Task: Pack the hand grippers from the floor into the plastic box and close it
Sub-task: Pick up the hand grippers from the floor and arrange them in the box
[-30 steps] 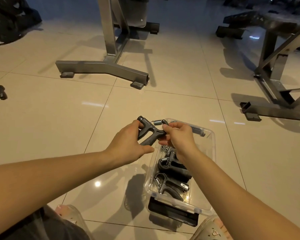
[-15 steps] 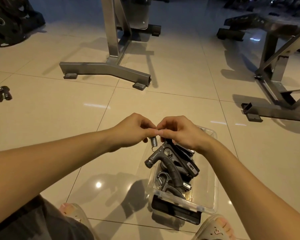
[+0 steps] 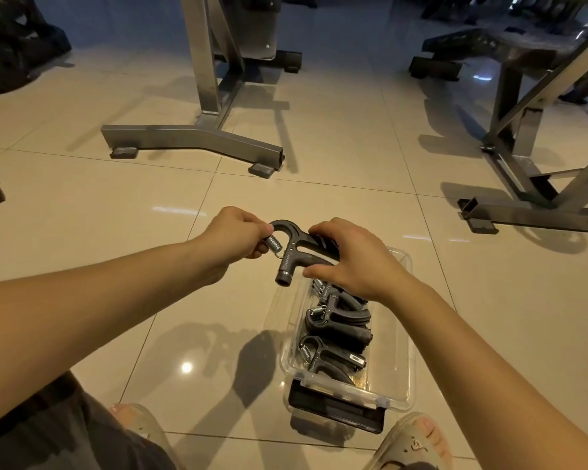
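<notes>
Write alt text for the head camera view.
Two bare hands, left hand and right hand, hold a black hand gripper over the far end of an open clear plastic box on a tiled floor, with more grippers packed inside.

Place: a gym floor.
Flooring: glossy beige tiles (image 3: 319,137).
Beyond the held grip: steel machine frame (image 3: 197,139) on rubber feet.
Far right of it: angled bench frame (image 3: 523,137).
Far left: dark weight plates (image 3: 11,45).
</notes>
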Demonstrator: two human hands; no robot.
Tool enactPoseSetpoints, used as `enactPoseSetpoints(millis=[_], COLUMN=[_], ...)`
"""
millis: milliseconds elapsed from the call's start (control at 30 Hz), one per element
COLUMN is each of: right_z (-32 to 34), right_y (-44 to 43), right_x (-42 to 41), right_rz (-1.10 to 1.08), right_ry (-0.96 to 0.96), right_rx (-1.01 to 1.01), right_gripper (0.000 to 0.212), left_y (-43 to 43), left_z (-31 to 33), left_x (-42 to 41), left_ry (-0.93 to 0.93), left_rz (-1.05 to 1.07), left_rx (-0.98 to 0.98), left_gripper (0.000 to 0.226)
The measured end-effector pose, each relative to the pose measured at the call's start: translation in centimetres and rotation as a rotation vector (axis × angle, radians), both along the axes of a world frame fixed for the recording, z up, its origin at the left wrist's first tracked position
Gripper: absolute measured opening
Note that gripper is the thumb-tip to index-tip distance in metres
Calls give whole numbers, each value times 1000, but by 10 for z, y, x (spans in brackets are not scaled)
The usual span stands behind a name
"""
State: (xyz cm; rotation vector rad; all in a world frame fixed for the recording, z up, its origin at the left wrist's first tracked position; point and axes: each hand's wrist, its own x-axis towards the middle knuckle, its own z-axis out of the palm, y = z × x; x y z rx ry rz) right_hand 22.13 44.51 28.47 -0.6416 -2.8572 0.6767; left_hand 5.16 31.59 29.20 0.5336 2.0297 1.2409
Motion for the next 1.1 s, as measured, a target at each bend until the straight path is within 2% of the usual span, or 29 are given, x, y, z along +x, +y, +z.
enactPoseSetpoints(millis=[100,233,300,400,467,567,667,800,1100], right_z=[0,-10,-22,-44,-61,-90,-121,-159,-202], right_y=[3,12,19,28,29,23,12,-5,-14], right_x=[3,14,23,34,40,49,57,65,71], right_rz=[10,-21,-52,-117,-144,-161,-154,-164,-239], right_ry=[-43,-101,-139,-237,-310,-425,-548,-577,-482], right_rx=[189,123,89,77,47,-42,-81,-98,-191], right_gripper=[64,61,60,58,53,51,48,50,59], left_y=[6,7,7,1,-4,-9,-14,-23,-28], left_z=[-10,-25,-34,-48,-60,-85,-103,-117,-140], left_x=[4,13,17,24,33,43,40,40,39], left_ry=[-111,-93,84,460,644,803,812,855,885], left_rz=[26,-111,-302,-644,-818,-1013,-1130,-1156,-1099], left_rx=[18,0,-78,-287,-380,-490,-563,-513,-374], left_gripper=[11,11,17,56,81,104,121,134,136])
